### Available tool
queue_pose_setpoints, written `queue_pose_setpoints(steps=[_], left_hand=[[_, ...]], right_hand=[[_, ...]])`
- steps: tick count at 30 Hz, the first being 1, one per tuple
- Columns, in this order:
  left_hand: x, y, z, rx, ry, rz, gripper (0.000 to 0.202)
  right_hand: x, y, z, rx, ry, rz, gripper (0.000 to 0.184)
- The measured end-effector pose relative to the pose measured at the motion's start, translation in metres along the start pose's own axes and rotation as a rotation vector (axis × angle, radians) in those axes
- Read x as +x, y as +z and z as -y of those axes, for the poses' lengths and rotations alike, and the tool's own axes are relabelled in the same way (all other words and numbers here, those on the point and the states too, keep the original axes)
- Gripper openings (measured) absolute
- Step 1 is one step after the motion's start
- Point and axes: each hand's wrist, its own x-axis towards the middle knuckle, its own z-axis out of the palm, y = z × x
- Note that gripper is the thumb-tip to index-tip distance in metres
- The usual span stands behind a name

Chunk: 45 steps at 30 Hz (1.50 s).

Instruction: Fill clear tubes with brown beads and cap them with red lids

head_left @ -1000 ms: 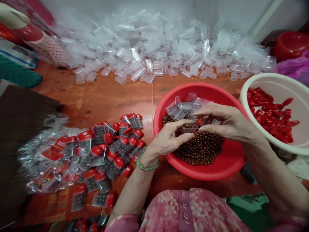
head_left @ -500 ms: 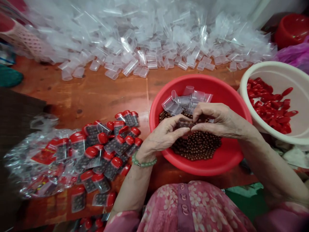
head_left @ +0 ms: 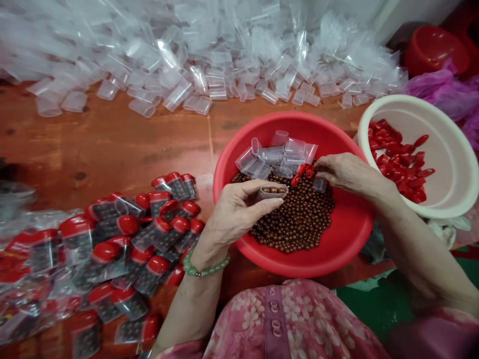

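My left hand (head_left: pixel 234 209) grips a clear plastic case (head_left: pixel 272 192) between thumb and fingers, its open end showing brown balls inside. It is held over the left side of a red basin (head_left: pixel 295 269). At the basin's right side my right hand (head_left: pixel 346 172) is closed, with a small clear plastic piece (head_left: pixel 320 185) at its fingertips. Brown balls (head_left: pixel 292 224) lie heaped in the basin below both hands. Several clear cases (head_left: pixel 275 154) rest on the heap's far side. Red caps (head_left: pixel 298 175) lie beside my right fingertips.
A cream basin (head_left: pixel 454 164) with many red caps (head_left: pixel 406 162) stands at the right. Filled, red-capped cases (head_left: pixel 149 234) are piled on the wooden surface (head_left: pixel 130 139) at the left. A large heap of clear cases (head_left: pixel 224 60) stretches along the back.
My hands were together over the basin and are now apart. The right moved right, toward the basin's edge; the left still holds the filled case. Red caps now show. The view has shifted.
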Motion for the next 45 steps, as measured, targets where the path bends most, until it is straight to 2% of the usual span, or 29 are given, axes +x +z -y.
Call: queue_pose_setpoints(steps=[3, 6, 10, 14, 16, 18, 19, 21, 23, 27, 31, 35, 37, 39, 42, 45], left_hand=[[0.001, 0.000, 0.001, -0.012, 0.008, -0.009, 0.023], [0.001, 0.001, 0.002, -0.012, 0.021, 0.002, 0.023], [0.002, 0.001, 0.002, 0.002, 0.043, 0.030, 0.025], [0.003, -0.001, 0.005, 0.033, 0.067, 0.051, 0.026], [0.003, -0.002, 0.007, 0.065, 0.086, 0.049, 0.026], [0.004, -0.003, 0.009, 0.077, 0.102, 0.032, 0.027], [0.004, -0.003, 0.010, 0.070, 0.106, 0.023, 0.028], [0.004, -0.002, 0.011, 0.044, 0.097, 0.010, 0.028], [0.004, -0.002, 0.009, 0.025, 0.083, 0.020, 0.028], [0.001, -0.003, 0.005, 0.001, 0.136, 0.104, 0.027], [-0.001, -0.003, 0.004, 0.032, 0.198, 0.148, 0.021], [0.001, -0.002, 0.009, 0.000, 0.163, 0.127, 0.022], [0.003, 0.000, 0.011, -0.040, 0.133, 0.148, 0.023], [0.005, 0.001, 0.013, -0.067, 0.113, 0.134, 0.026], [0.005, 0.002, 0.013, -0.108, 0.154, -0.035, 0.028], [0.003, 0.001, 0.012, -0.096, 0.290, -0.178, 0.021]], right_hand=[[0.013, 0.008, 0.008, -0.139, 0.108, 0.033, 0.037], [0.022, 0.015, 0.019, -0.173, 0.208, 0.037, 0.054], [0.025, 0.018, 0.024, -0.126, 0.246, 0.019, 0.044], [0.009, 0.012, 0.019, -0.047, 0.228, -0.025, 0.032], [-0.006, 0.008, 0.018, 0.171, 0.207, -0.137, 0.024], [-0.021, 0.005, 0.020, 0.483, 0.171, -0.266, 0.023], [-0.028, 0.004, 0.023, 0.656, 0.147, -0.291, 0.025], [-0.039, 0.003, 0.033, 0.972, 0.110, -0.288, 0.030], [-0.044, 0.002, 0.044, 1.194, 0.080, -0.238, 0.033], [-0.041, 0.005, 0.065, 1.393, 0.009, -0.148, 0.032], [-0.033, 0.010, 0.074, 1.511, -0.066, -0.115, 0.034], [-0.032, 0.014, 0.075, 1.495, -0.139, -0.233, 0.054], [-0.033, 0.014, 0.075, 1.432, -0.153, -0.281, 0.058], [-0.035, 0.014, 0.076, 1.372, -0.165, -0.274, 0.057], [-0.037, 0.013, 0.079, 1.282, -0.193, -0.207, 0.050], [-0.036, 0.013, 0.080, 1.214, -0.186, -0.146, 0.049]])
